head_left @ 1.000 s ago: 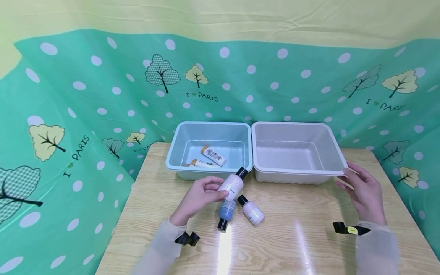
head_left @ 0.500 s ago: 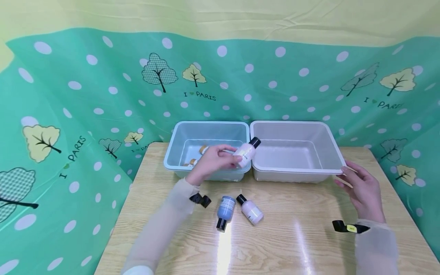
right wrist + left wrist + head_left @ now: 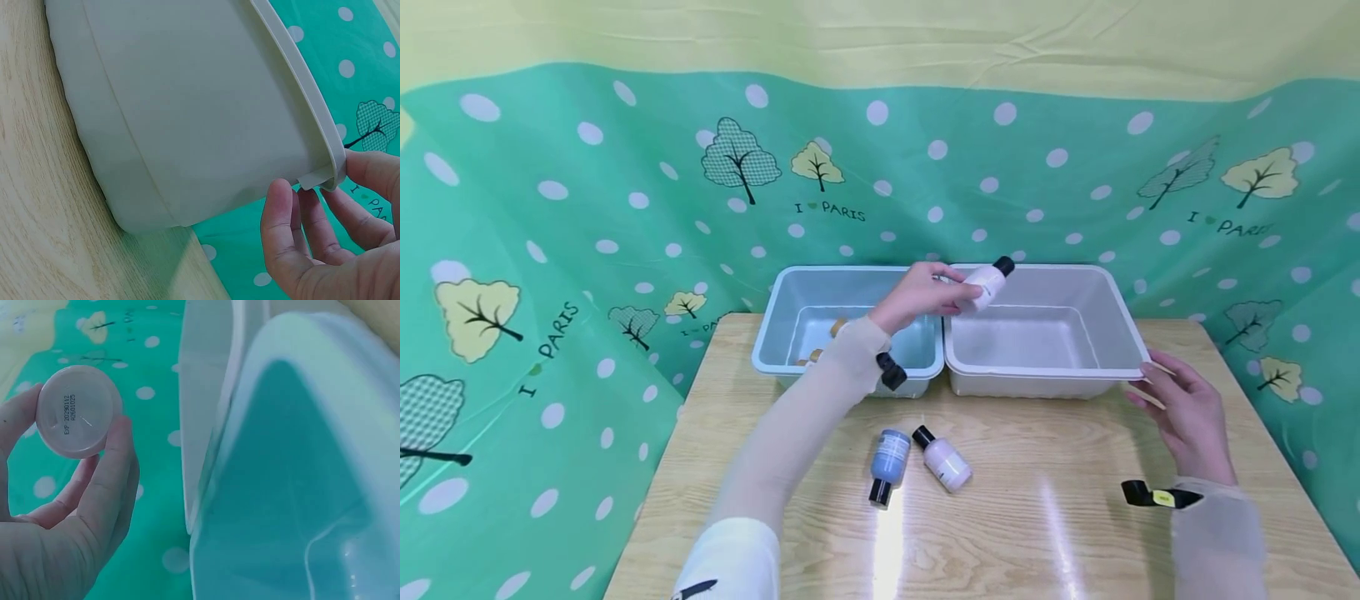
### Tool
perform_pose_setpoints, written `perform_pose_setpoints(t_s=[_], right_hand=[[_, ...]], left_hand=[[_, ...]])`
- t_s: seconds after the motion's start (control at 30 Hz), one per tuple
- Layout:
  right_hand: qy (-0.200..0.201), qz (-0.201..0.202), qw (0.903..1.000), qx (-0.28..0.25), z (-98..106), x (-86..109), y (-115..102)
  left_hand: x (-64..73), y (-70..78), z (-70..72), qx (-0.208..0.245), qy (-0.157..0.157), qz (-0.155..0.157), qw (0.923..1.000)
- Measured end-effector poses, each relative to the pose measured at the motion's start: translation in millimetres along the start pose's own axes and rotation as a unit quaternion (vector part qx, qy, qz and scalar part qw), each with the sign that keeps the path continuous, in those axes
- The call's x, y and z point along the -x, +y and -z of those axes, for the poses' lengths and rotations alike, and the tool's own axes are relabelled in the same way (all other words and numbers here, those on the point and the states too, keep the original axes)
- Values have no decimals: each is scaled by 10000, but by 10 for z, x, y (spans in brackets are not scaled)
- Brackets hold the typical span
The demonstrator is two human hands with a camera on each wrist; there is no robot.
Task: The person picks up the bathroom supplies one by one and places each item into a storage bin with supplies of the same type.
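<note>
My left hand [image 3: 927, 293] grips a small pale pink bottle [image 3: 986, 289] with a black cap, tilted with the cap up and to the right. It is over the back left part of the grey bin [image 3: 1026, 372], near where the two bins meet. The left wrist view shows the bottle's round base [image 3: 78, 412], with a printed date, between thumb and fingers. At the grey bin's front right corner, my right hand [image 3: 1189, 414] pinches the rim [image 3: 325, 134]. On the table lie a blue bottle [image 3: 891, 457] and another pink bottle [image 3: 947, 464], both black-capped.
A light blue bin [image 3: 767, 367] stands left of the grey one; my left forearm passes over it, partly hiding several orange-capped tubes [image 3: 815, 356] inside. Behind the wooden table [image 3: 1022, 517] hangs a green dotted cloth [image 3: 880, 175], which also runs along both sides.
My left hand has carried the pink bottle from above the table near the other bottles, up and right past the blue bin to the grey bin. The right hand keeps its place on the rim.
</note>
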State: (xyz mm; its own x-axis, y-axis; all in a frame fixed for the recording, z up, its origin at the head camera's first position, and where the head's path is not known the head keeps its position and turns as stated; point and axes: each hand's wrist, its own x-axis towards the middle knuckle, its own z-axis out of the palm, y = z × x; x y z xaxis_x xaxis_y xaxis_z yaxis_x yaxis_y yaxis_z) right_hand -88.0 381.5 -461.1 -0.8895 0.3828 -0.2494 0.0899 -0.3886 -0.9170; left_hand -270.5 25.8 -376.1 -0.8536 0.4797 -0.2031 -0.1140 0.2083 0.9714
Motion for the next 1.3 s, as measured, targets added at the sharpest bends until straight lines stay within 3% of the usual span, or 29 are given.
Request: perform_pose_setpoints(t_s=[0.2, 0.43, 0.63, 0.8, 1.0, 1.3], right_hand=[[-70, 114, 9999, -70, 8, 0, 10], [-112, 153, 9998, -83, 51, -2, -4], [-188, 189, 9996, -42, 47, -5, -6], [-235, 190, 9995, -36, 36, -22, 0], [-327, 299, 9988, -204, 25, -40, -3], [-304, 281, 9990, -140, 47, -51, 40]], left_hand=[[-281, 87, -248, -425, 30, 124, 9990], [-585, 143, -545, -959, 318, 133, 9948], [-790, 166, -723, -1348, 51, 200, 9907], [-902, 90, -801, -1467, -50, 256, 9888], [-939, 17, -782, -1880, -263, 363, 9811], [-1001, -65, -792, -1495, -70, 766, 9858]])
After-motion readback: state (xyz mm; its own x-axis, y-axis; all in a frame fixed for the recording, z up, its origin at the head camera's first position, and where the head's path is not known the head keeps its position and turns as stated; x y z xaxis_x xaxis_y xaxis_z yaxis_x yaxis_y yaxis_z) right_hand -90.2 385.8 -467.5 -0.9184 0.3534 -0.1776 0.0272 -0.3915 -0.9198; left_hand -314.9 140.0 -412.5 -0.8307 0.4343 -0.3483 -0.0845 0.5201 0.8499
